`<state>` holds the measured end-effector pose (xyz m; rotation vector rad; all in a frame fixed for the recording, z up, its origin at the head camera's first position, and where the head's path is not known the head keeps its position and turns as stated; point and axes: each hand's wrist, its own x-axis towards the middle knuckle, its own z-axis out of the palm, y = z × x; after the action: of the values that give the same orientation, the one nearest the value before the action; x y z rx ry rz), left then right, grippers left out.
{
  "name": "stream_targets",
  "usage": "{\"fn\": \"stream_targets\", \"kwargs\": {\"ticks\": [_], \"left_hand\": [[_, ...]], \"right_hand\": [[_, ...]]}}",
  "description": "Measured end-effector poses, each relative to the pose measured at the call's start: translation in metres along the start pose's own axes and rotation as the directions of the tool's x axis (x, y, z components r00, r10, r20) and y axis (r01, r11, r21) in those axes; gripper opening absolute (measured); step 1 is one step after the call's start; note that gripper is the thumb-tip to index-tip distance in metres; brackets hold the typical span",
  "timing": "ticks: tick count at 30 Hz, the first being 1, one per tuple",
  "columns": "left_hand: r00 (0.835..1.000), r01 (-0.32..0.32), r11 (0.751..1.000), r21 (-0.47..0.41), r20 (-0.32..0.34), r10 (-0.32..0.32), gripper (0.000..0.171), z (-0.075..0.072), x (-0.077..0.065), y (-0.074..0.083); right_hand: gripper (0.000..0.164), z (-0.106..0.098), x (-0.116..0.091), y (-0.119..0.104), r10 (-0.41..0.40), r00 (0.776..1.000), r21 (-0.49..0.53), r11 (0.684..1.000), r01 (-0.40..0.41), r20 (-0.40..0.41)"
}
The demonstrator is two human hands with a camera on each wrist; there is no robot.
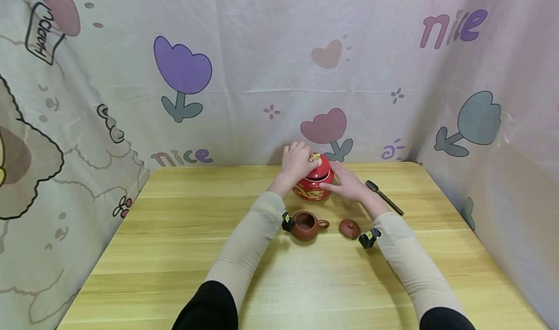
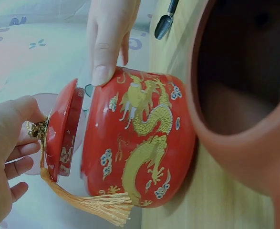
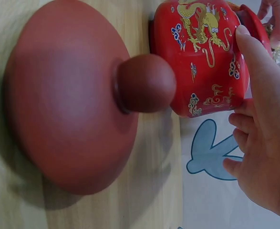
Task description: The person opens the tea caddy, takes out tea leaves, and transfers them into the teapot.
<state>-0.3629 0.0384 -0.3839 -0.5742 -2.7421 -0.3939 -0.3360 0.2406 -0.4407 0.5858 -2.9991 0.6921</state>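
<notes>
My left hand (image 1: 297, 161) pinches the gold knob (image 2: 37, 130) of a red lid (image 1: 321, 169). That lid is tilted and raised slightly off a red jar (image 1: 309, 192) with a gold dragon, leaving a gap at the mouth. An orange tassel (image 2: 97, 205) dangles from the knob. My right hand (image 1: 349, 184) grips the jar's right side, the thumb near its rim and the other fingers partly hidden behind it. Nearer to me stand an uncovered brown clay teapot (image 1: 305, 226) and, to its right, its round-knobbed teapot lid (image 1: 350, 229).
A black scoop (image 1: 384, 197) lies right of the jar, beyond my right wrist. The wooden table (image 1: 188, 233) ends at a printed curtain (image 1: 253, 53) just behind the jar. The teapot and its lid sit close beneath my wrists.
</notes>
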Motion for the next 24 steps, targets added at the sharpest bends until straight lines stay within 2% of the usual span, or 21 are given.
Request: {"fn": "stream_targets", "kwargs": {"ticks": [11,24], "left_hand": [[0.999,0.019,0.999,-0.044,-0.051,-0.021,0.029,-0.015,-0.009,-0.011],[0.996,0.051,0.994,-0.098,-0.074,-0.058,0.027,-0.021,-0.023,-0.035]], "right_hand": [[0.089,0.000,0.000,-0.001,-0.011,1.000,-0.008,1.000,0.011,-0.015],[0.092,-0.002,-0.001,-0.002,-0.012,1.000,-0.041,0.999,0.011,-0.008]]}}
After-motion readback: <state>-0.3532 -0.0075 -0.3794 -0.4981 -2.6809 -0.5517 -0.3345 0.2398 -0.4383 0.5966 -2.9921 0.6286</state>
